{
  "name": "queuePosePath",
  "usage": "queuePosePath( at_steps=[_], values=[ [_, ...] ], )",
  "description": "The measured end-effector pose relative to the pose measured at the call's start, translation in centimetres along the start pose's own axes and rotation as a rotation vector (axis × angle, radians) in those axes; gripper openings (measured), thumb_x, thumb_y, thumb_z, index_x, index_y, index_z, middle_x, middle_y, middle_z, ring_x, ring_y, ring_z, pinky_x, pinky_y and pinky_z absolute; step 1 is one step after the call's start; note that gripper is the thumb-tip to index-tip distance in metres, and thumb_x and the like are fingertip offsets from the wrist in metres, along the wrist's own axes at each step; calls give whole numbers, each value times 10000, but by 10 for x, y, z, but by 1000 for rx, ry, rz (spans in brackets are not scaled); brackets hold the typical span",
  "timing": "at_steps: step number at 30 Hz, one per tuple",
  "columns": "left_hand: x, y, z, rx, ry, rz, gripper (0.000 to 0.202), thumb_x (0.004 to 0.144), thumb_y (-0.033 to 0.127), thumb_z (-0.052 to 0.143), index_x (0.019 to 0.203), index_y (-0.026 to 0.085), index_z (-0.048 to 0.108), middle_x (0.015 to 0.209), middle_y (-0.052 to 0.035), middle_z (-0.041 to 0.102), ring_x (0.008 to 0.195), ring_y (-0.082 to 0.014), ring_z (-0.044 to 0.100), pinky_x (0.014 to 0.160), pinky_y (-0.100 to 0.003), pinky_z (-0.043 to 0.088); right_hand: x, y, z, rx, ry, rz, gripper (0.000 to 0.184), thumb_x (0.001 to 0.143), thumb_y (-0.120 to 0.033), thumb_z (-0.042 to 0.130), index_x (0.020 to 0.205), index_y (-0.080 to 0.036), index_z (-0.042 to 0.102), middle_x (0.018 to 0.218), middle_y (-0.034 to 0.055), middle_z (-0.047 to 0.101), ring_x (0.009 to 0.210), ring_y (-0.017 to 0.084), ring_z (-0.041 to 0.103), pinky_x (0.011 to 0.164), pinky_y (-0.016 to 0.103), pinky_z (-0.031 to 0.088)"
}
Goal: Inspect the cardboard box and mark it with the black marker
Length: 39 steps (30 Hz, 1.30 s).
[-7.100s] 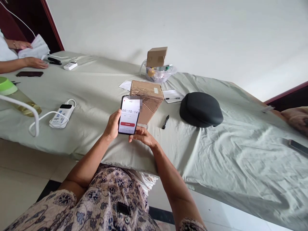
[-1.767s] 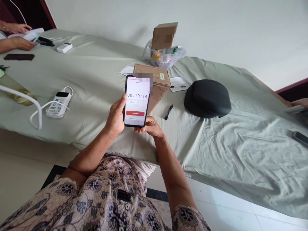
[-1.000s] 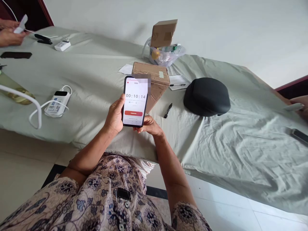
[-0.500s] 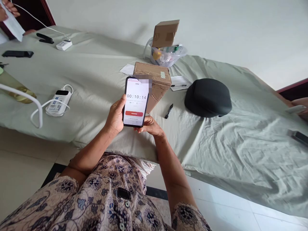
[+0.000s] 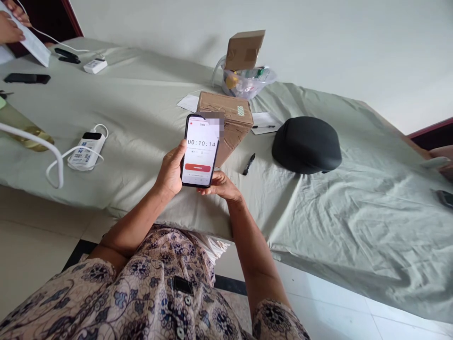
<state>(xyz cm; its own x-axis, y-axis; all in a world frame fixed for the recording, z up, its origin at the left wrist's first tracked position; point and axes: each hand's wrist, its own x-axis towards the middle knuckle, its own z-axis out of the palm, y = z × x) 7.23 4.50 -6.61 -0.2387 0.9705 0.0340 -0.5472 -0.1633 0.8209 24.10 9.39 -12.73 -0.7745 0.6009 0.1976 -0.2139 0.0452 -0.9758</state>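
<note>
I hold a black smartphone upright over the near edge of a table draped in a grey-green cloth. Its white screen shows a timer reading 00:10:14 above a red button. My left hand wraps the phone's left side with the thumb on its edge. My right hand cups the phone's bottom right corner, fingers curled under it. Just behind the phone lies a taped brown cardboard box.
A black marker and a black domed case lie right of the box. A clear tub carries a small carton. A white power bank with cable lies at left. Another person's hands hold paper far left.
The phone and both my hands have stayed almost still, and the timer reads the same. At far left the other person has lifted a sheet of paper off the table.
</note>
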Motion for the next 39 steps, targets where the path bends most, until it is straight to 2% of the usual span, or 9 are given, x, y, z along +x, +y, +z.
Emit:
queuePosePath(
  at_steps=[12,32,39],
  values=[
    [1,-4,-3,-22,-18,-3,511,776,669,779,984,203,745,886,-84,782,923,-284,764,720,-357,621,0,1,-2,22,-42,20,334,662,-458,946,774,-185,791,714,9,755,659,129,687,704,241,573],
    [-1,-3,-4,1,-22,-14,522,774,680,774,988,204,747,864,-82,780,923,-291,763,725,-367,623,0,2,-4,-5,-59,33,340,675,-461,935,820,-186,798,734,12,764,667,135,693,705,261,592],
    [-1,-3,-4,-16,-11,-21,522,738,672,808,960,204,753,921,-87,792,930,-294,762,720,-360,619,-1,2,-4,2,-62,35,329,672,-462,936,804,-194,798,733,2,762,674,127,686,725,257,585]
  ],
)
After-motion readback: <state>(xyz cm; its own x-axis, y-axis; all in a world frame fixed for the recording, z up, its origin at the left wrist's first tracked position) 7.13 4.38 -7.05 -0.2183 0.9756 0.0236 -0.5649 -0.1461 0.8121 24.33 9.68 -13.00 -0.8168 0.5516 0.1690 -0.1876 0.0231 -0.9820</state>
